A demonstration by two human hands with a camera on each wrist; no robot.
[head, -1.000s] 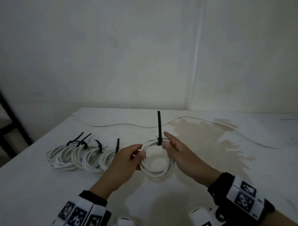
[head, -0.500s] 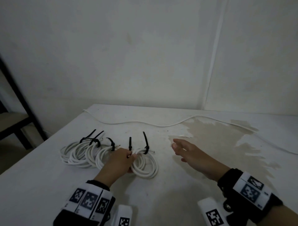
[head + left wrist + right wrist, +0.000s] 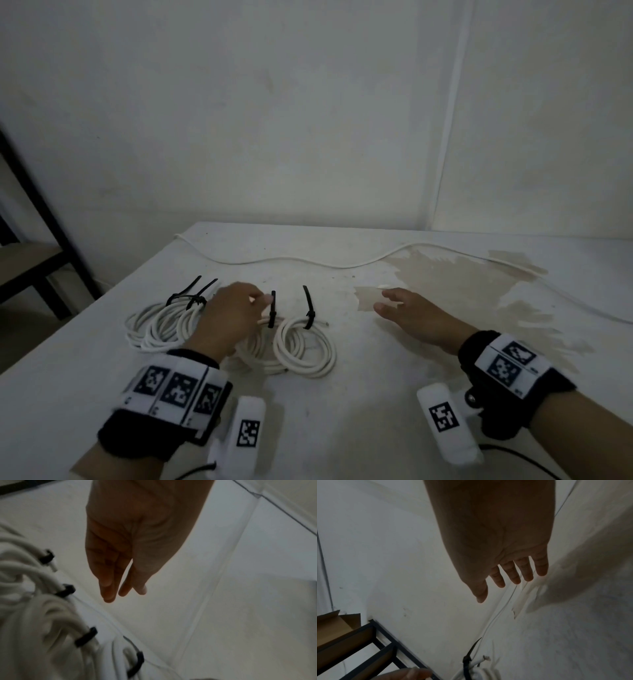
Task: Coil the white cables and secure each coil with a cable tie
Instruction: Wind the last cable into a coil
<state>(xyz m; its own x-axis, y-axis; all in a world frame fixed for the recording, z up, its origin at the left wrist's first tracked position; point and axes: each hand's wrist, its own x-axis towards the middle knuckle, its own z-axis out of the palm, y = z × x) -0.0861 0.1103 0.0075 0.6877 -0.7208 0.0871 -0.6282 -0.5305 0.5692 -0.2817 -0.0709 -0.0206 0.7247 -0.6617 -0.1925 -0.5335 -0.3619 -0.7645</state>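
I see my left hand (image 3: 229,317) hanging palm-down over the row of coils, fingers straight and close together in the left wrist view (image 3: 109,586), holding nothing. My right hand (image 3: 416,313) hovers over the white table (image 3: 359,428), fingers (image 3: 513,573) straight and slightly spread, thumb out to the side, gripping nothing.

The only container I can find is a brown cardboard box (image 3: 332,626) on a black shelf frame (image 3: 373,654), far to the left of my right fingertips in the right wrist view; what is in it I cannot tell.

Coiled white cables lie in one overlapping row beneath and on both sides of my left fingers. The rightmost coil (image 3: 305,346) lies just to the right of them, between my two hands, flat on the table, bound by a black cable tie (image 3: 308,308) whose tail stands up. A second upright tie (image 3: 272,310) is right at my left fingertips. Two more tie tails (image 3: 191,291) show left of those fingers, above the leftmost coils (image 3: 157,325). In the left wrist view I count four black bands. The exact coil count I cannot tell, since my hand covers some.

One uncoiled white cable (image 3: 308,262) runs across the table beyond both sets of fingertips.
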